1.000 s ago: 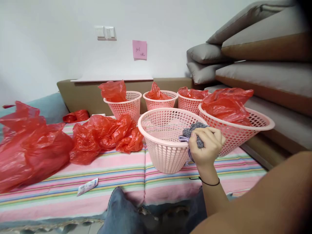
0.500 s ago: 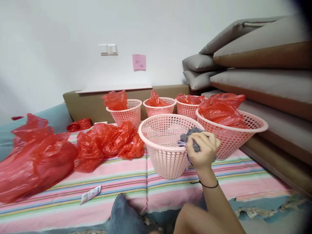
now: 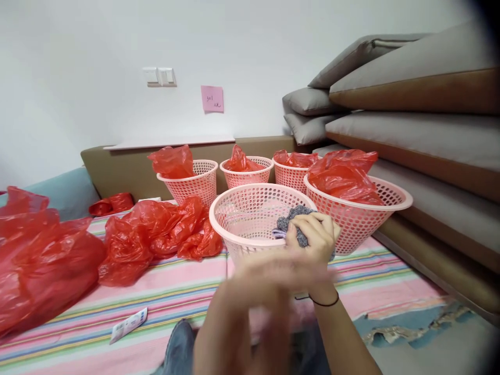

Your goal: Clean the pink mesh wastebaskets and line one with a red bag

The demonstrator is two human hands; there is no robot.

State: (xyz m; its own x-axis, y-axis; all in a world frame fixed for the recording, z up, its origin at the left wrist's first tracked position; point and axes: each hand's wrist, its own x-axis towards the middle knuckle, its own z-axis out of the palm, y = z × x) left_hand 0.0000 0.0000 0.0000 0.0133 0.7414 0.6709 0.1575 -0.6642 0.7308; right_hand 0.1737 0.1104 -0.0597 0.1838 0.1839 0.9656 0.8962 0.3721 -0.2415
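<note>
My right hand (image 3: 314,237), with a black band at the wrist, grips a grey cloth (image 3: 294,214) at the near rim of an empty pink perforated basket (image 3: 234,200). The basket stands on a striped pink sheet (image 3: 175,291). My left hand (image 3: 273,273) is raised in front of the basket, just below the right hand. It is motion-blurred, looks flat with fingers stretched to the right, and holds nothing that I can see. It hides the basket's lower front.
Several pink baskets with red plastic bags stand behind and right, the nearest (image 3: 390,200) touching the empty one. Loose red bags (image 3: 156,234) lie left, a big heap (image 3: 42,265) at far left. A small white packet (image 3: 128,324) lies near. Grey cushions (image 3: 410,125) stack up on the right.
My left hand has come up into view in front of the basket, moving fast. The right hand keeps its grip on the grey cloth at the rim. The view shifted slightly.
</note>
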